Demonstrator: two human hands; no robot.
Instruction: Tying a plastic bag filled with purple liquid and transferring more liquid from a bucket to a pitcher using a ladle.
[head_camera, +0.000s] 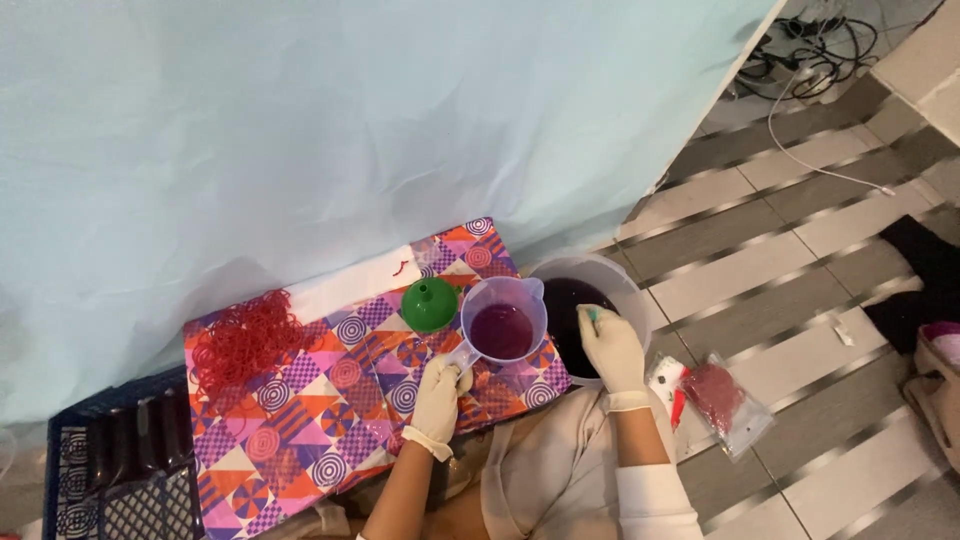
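Note:
My left hand (440, 392), in a white glove, grips the handle of a clear measuring jug (503, 322) that holds dark purple liquid. The jug rests on a low table covered with a colourful patterned cloth (330, 400). My right hand (610, 345), also gloved, reaches over a white bucket (640, 300) of dark purple liquid and holds a small teal-handled utensil (593, 316) at the liquid's surface. A green funnel (430, 303) stands upside down on the cloth just left of the jug.
A heap of red rubber bands (245, 340) lies on the cloth's left side. A dark blue crate (115, 460) sits at far left. Clear bags with red contents (722, 398) lie on the striped tiled floor. A pale blue sheet (350, 120) hangs behind; cables (810, 50) top right.

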